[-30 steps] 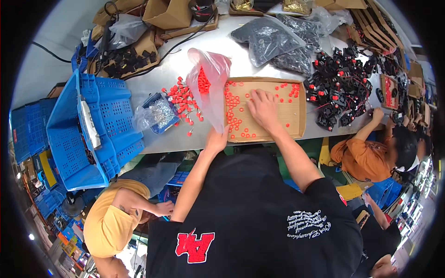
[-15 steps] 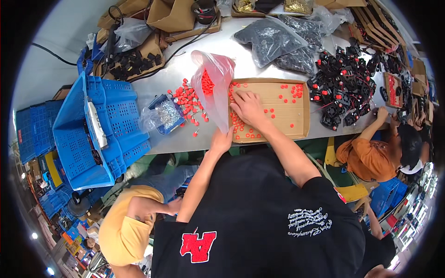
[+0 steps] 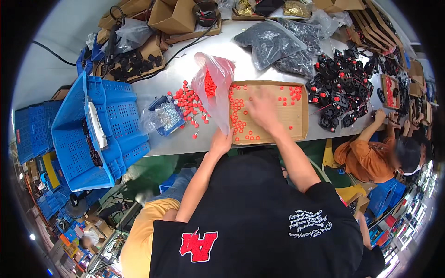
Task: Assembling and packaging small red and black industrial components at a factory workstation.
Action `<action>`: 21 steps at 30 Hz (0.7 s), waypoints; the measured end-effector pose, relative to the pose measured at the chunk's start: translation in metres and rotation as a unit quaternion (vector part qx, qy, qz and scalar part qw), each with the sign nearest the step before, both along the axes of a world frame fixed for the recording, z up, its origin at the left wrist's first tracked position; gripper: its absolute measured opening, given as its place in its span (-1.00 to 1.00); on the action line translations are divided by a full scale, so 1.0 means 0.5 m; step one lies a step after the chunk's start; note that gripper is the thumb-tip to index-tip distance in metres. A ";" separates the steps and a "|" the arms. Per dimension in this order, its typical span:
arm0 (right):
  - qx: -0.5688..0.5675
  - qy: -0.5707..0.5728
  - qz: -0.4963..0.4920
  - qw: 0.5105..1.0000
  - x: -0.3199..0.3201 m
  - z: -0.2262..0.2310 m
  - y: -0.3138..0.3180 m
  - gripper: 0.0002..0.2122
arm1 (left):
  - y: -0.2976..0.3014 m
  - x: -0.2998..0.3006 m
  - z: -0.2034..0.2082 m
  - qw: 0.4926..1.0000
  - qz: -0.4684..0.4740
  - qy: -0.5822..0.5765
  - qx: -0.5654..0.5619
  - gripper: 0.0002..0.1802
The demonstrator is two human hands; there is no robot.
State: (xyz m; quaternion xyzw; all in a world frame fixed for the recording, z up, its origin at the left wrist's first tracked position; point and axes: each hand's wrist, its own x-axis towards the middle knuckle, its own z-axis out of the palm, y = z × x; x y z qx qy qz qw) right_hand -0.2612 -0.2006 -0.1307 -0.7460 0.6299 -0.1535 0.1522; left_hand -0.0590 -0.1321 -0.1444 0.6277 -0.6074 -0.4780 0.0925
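Note:
My left hand (image 3: pixel 220 142) is at the front left corner of a shallow cardboard tray (image 3: pixel 273 131), its fingers closed on the tapered lower end of a clear plastic bag (image 3: pixel 219 105). Small red parts (image 3: pixel 209 84) fill the upper part of that bag, which leans along the tray's left side. Over the middle of the tray is my right hand (image 3: pixel 263 110), its fingers smeared by motion; whether they hold anything is hidden. Small red rings (image 3: pixel 237 104) lie thickly along the tray's left side, and another group of red rings (image 3: pixel 295 94) sits at its far right.
Red-headed pieces with metal stems (image 3: pixel 190 103) and a blue box of small metal parts (image 3: pixel 168 116) lie left of the bag. Black assemblies (image 3: pixel 340 88) are heaped right of the tray. Dark bags (image 3: pixel 269 44) lie behind it. A blue crate (image 3: pixel 104 125) stands at left; co-workers sit nearby.
My right hand has moved right, from the rings at the tray's left to its middle. More rings lie at the far right. My left hand stays at the bag. The yellow-shirted person has shifted.

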 end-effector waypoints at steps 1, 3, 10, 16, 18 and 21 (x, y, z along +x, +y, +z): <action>0.013 0.012 -0.022 1.000 0.024 -0.004 -0.001 -0.48 | 0.001 0.001 -0.003 1.000 -0.007 0.000 0.009 -0.59; -0.019 -0.018 0.099 0.995 0.063 -0.014 -0.005 -0.51 | -0.001 0.007 -0.012 1.000 -0.017 -0.002 0.014 -0.59; -0.097 0.035 0.032 0.994 0.075 -0.040 0.000 -0.59 | 0.000 0.013 -0.022 0.999 -0.033 0.004 -0.037 -0.59; -0.040 -0.160 -0.038 0.986 0.104 -0.054 -0.044 -0.79 | -0.017 0.009 0.007 0.999 -0.046 -0.017 0.022 -0.59; 0.013 -0.215 -0.052 0.975 0.123 -0.053 -0.060 -0.86 | -0.021 0.008 0.010 0.997 -0.064 -0.025 0.018 -0.58; 0.016 -0.121 -0.085 0.989 0.143 -0.050 -0.074 -0.86 | -0.023 0.011 0.000 0.996 -0.080 -0.028 0.027 -0.56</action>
